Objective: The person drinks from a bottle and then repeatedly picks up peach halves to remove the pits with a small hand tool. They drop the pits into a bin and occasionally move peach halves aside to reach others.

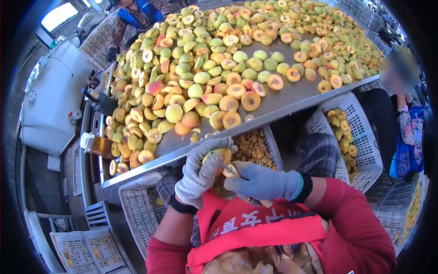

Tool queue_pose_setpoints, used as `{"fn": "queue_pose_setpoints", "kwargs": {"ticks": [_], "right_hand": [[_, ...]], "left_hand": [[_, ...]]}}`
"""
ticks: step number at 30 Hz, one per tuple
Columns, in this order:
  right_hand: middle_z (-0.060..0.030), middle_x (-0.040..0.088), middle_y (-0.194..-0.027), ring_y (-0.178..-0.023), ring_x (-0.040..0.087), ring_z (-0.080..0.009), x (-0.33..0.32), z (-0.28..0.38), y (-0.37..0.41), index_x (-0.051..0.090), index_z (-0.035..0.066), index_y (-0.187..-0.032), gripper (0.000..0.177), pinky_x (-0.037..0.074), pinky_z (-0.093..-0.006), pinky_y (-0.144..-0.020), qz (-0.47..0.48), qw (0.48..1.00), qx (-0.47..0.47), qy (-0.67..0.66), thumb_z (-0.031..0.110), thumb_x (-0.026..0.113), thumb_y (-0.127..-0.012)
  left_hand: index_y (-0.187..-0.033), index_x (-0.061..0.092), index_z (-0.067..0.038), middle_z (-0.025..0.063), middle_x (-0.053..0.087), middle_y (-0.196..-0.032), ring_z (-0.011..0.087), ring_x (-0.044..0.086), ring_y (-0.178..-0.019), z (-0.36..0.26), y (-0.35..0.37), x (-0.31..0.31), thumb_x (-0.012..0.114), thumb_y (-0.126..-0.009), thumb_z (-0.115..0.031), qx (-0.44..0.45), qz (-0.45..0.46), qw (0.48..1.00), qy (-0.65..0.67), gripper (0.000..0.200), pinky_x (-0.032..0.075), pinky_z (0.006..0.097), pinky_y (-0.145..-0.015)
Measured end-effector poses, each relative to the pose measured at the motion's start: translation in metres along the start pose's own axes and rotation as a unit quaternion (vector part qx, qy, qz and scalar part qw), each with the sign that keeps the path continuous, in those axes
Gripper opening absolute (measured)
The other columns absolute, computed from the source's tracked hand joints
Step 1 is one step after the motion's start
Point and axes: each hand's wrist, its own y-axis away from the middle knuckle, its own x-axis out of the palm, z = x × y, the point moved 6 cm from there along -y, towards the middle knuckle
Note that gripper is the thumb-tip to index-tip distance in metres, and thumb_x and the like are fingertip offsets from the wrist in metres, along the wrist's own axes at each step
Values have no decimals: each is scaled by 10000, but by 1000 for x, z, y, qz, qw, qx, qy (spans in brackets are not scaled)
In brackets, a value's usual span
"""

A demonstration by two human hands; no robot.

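My left hand (200, 171), in a pale grey knit glove, is closed around a halved peach (224, 156), its cut face turned toward my right hand. My right hand (262, 180), in a blue-grey glove, grips a small hand tool (231, 171) with a pale handle and a thin metal tip. That tip meets the peach half at its cut side; how deep it goes is hidden. Both hands are above my lap, just in front of the metal table (278, 107) with its big heap of halved peaches (196, 68).
Below the table edge stands a crate of peach pits and scraps (253, 148). White crates stand at left (143, 208) and right (365, 141). A jar of amber liquid (98, 145) and a dark container (105, 104) are at the table's left edge. Co-workers (141, 13) sit around.
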Motion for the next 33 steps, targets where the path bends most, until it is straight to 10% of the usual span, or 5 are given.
{"fn": "queue_pose_setpoints", "kwargs": {"ticks": [7,10,22,33], "right_hand": [[-31,506,-555,-377,472,-113,0,-15,-8,493,60,-776,264,393,-244,-344,123,981,37,-146,284,482,-914],[-25,489,-526,-356,457,-114,0,2,-4,497,59,-722,291,391,-244,-329,-3,1000,-26,4,283,489,-907],[-5,414,-498,-312,372,-94,8,-19,-5,485,76,-845,200,344,-242,-273,120,928,11,-352,268,477,-900],[-30,453,-507,-331,413,-116,5,-20,4,477,63,-842,229,357,-221,-314,139,948,-78,-276,284,489,-898]], "left_hand": [[-1182,526,13,165,614,-1064,214,591,-980,5,1,3,494,-921,-359,-9,-1,994,105,456,480,338,-857],[-1183,521,17,161,614,-1064,216,594,-976,14,0,3,497,-919,-393,-38,-29,994,94,488,480,348,-868],[-1254,467,-24,110,582,-1118,199,567,-1015,14,5,19,459,-902,-539,-18,-198,966,165,624,456,318,-893],[-1163,501,-88,55,569,-1042,170,581,-919,36,7,10,314,-908,-626,-137,-286,908,274,623,513,282,-740]]}}
